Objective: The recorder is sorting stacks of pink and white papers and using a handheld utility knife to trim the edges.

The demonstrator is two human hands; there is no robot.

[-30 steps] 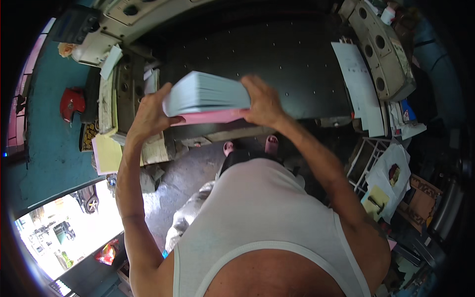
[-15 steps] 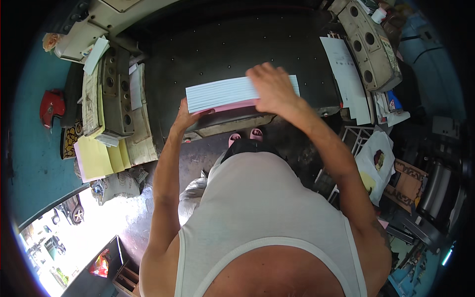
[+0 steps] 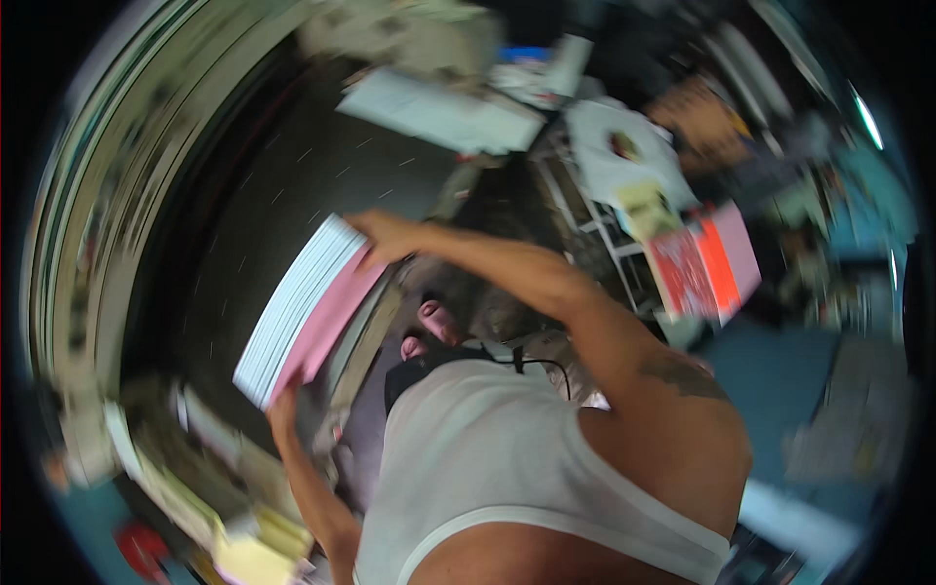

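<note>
A thick stack of paper with pale bluish-white layered edges and a pink sheet on the side toward me is held over the dark machine table. My left hand closes on its lower left end, with the fingers mostly hidden beneath. At the upper right end my right hand grips the stack, its fingers on the pink side. The stack stands tilted in the view, and motion smears its edges somewhat.
White sheets lie at the table's far end. Right of me a white rack stands with a white plastic bag on it, near a red, orange and pink pile. Yellow paper lies at lower left.
My view has turned to the right, so the surroundings appear rotated and blurred. My right hand has gone from the stack's top edge to its right end; the left hand keeps its hold.
</note>
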